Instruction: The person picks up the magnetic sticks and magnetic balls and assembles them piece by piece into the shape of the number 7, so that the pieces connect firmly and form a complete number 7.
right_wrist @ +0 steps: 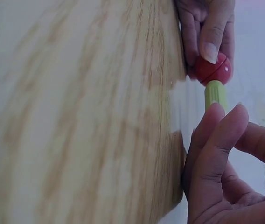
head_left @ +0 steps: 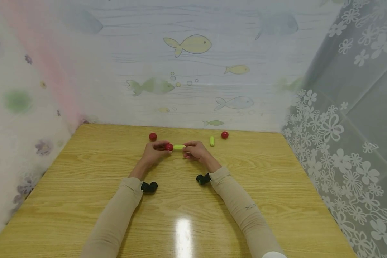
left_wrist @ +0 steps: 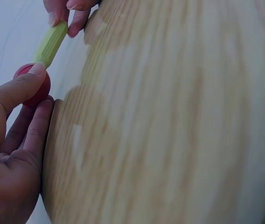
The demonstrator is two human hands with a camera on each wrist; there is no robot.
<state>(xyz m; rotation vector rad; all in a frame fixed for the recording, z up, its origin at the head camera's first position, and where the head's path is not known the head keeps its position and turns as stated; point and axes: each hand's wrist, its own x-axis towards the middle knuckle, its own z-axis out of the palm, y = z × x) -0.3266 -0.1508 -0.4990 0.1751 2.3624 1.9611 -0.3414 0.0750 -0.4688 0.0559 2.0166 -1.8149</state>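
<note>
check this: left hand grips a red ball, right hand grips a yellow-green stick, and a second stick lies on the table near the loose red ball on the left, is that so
Not quite: the second stick lies near the loose red ball on the right, as the head view shows. The left hand does grip a red ball, and the right hand a yellow-green stick.

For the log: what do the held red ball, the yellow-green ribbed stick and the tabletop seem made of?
Glossy red ball: probably hard plastic, from its highlights and seam line. Yellow-green ribbed stick: likely moulded plastic, fairly matte, with even lengthwise grooves. Yellowish-brown tabletop: glossy wood or laminate; grain and bright reflection fit either.
</note>
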